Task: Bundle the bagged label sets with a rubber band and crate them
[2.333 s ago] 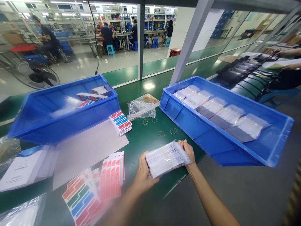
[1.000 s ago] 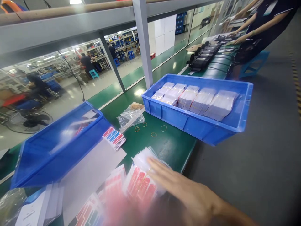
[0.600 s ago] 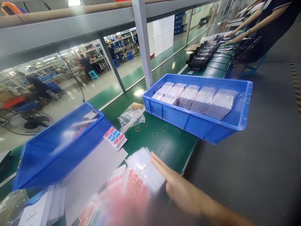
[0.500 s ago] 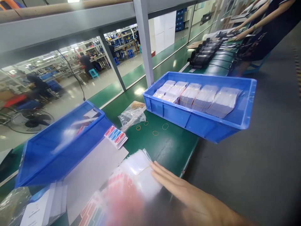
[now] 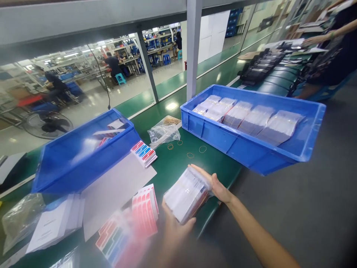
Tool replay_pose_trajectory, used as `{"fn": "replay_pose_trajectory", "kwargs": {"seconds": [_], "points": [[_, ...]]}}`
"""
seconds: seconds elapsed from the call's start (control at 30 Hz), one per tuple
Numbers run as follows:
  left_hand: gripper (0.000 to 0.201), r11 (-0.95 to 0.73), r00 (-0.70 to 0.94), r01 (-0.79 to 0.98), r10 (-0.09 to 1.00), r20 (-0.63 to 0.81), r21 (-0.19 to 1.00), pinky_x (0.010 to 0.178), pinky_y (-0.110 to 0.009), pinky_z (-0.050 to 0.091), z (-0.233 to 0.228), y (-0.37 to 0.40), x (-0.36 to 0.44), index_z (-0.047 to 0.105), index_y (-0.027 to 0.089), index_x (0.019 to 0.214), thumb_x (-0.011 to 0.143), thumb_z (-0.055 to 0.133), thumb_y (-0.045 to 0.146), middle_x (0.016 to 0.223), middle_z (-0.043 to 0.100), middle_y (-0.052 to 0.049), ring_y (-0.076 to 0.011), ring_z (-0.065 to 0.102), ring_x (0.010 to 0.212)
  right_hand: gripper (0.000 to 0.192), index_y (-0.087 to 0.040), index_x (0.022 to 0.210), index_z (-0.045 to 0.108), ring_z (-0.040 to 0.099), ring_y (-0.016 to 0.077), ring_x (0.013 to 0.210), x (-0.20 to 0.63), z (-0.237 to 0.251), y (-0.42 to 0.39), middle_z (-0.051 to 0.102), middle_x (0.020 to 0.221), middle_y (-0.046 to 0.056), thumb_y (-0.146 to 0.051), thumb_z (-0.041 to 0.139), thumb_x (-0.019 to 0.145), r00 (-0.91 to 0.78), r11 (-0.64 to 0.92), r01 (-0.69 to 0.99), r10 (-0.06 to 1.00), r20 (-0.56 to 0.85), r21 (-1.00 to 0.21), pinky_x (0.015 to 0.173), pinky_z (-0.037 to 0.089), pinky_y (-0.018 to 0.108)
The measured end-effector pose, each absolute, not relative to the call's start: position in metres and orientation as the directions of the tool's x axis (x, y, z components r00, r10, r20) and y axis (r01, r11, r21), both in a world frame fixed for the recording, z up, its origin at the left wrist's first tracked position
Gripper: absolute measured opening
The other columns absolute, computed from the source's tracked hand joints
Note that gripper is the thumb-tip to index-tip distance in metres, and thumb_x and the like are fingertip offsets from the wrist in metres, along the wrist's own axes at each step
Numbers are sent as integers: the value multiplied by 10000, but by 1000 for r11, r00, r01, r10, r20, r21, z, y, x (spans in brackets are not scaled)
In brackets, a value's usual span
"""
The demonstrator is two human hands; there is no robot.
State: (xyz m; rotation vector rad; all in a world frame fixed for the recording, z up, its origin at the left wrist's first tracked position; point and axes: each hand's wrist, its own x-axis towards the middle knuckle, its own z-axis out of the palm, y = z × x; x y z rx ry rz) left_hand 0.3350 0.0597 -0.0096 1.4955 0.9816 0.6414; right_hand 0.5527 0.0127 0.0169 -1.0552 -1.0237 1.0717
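Both of my hands hold one thick bundle of clear-bagged white cards (image 5: 186,193) just above the front edge of the green bench (image 5: 178,163). My left hand (image 5: 174,227) grips its near end from below. Against the bundle's far right end lies my right hand (image 5: 213,182), fingers stretched along the top. A thin rubber band runs around the bundle.
A blue crate (image 5: 251,149) with rows of bagged bundles overhangs the bench at right. Another blue crate (image 5: 83,156) stands at left. Red and multicolour sticker sheets (image 5: 145,208), a small sticker stack (image 5: 143,152), loose rubber bands (image 5: 190,155), a plastic bag (image 5: 164,132) and white booklets (image 5: 52,223) lie around. A person works far right.
The bundle lay on the bench with my right hand flat beside it; now both hands hold it up near the front edge. The view has swung slightly left.
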Motion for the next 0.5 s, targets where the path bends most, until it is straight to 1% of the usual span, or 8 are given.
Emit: {"fn": "replay_pose_trajectory", "kwargs": {"seconds": [0.03,0.07,0.1,0.13,0.2,0.3,0.4,0.5], "points": [[1187,7,505,207,855,-113,978,1111,-485,361,-11,60,338,36,138,1485,624,787,460,1422,469,-212,-336,441,1332,810,-232,1481,366,297,281,1429,555,5,12,330,1564,70,-748,163,889,178,141,-165,978,111,-976,1171,223,480],[1209,-6,514,200,852,-100,980,1115,-477,354,-12,59,340,-41,146,1478,638,779,440,1448,428,-219,-327,413,1355,793,-229,1481,366,277,277,1438,556,-5,11,321,1569,71,-734,181,899,184,137,-155,977,108,-978,1180,200,471],[1204,-12,521,197,848,-95,980,1113,-473,356,-12,59,341,-72,154,1467,651,769,428,1454,412,-222,-322,400,1365,784,-225,1480,368,248,275,1448,558,-13,9,310,1574,70,-731,222,898,193,139,-149,975,109,-979,1191,169,459],[1174,-15,525,201,846,-95,979,1107,-472,364,-12,58,340,-69,159,1455,663,757,422,1444,418,-223,-321,399,1365,784,-225,1481,367,218,275,1458,558,-20,7,294,1581,68,-732,269,891,204,143,-145,973,112,-979,1199,140,447],[1070,-31,534,220,840,-94,975,1100,-480,372,-11,55,337,-3,157,1432,692,728,406,1412,443,-223,-328,421,1348,786,-232,1482,365,200,277,1463,557,-29,5,299,1580,68,-734,308,879,222,150,-149,968,114,-977,1203,118,443],[994,-55,497,217,866,-62,975,1127,-510,336,-9,50,337,145,168,1415,651,748,373,1410,451,-212,-369,421,1340,807,-245,1471,386,257,280,1445,550,-33,7,387,1537,79,-757,201,876,242,162,-170,963,118,-972,1195,139,470],[995,-24,474,177,878,-64,984,1131,-553,331,-9,52,354,276,244,1428,586,783,393,1421,481,-156,-420,386,1356,855,-256,1454,420,338,299,1409,543,-27,8,454,1494,88,-791,139,848,235,190,-166,961,148,-968,1174,193,502],[890,-10,556,124,829,-61,992,1081,-567,407,-10,62,391,326,361,1433,641,720,458,1421,518,-62,-411,403,1350,902,-259,1434,458,361,330,1391,538,-19,7,444,1499,97,-845,208,795,217,232,-130,955,201,-964,1156,229,515]]}}
